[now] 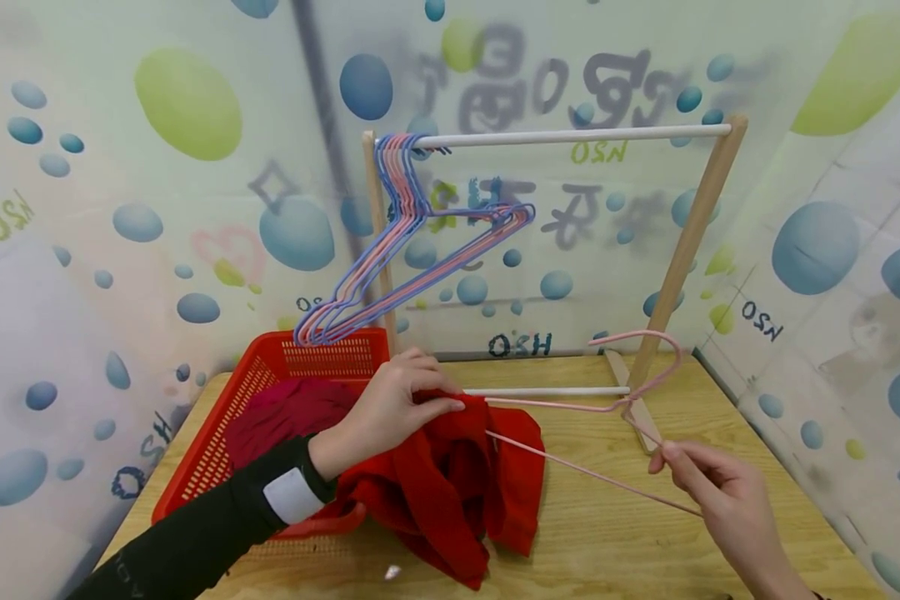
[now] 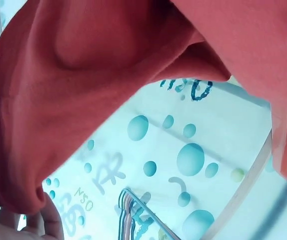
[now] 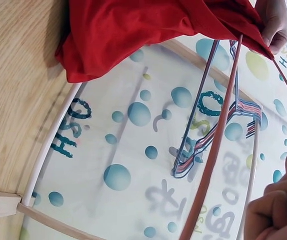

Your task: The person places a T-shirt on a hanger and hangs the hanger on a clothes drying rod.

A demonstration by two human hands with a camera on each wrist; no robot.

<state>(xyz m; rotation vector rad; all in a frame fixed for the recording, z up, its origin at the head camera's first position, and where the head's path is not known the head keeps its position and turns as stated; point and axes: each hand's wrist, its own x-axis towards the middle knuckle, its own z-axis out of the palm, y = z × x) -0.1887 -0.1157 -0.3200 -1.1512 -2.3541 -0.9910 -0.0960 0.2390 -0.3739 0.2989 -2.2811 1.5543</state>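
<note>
A red cloth garment (image 1: 513, 492) hangs in folds from my left hand (image 1: 390, 396) and droops onto the table. Thumb and fingers pinch its upper edge. In my right hand (image 1: 731, 504) is a pink hanger (image 1: 551, 405), gripped near the base of its hook, which points up and away. The hanger's far end goes inside the garment and is hidden by the cloth. The left wrist view is largely filled by the garment (image 2: 83, 90), with fingertips at its edge. In the right wrist view the hanger's lower bar (image 3: 218, 135) runs up into the cloth.
Behind the hands stands a rack with wooden posts (image 1: 693, 233) and a white rail (image 1: 570, 137). Several blue and pink hangers (image 1: 405, 217) hang at its left end. A red basket (image 1: 270, 346) on the wooden table (image 1: 607, 542) holds dark red cloth (image 1: 292, 417).
</note>
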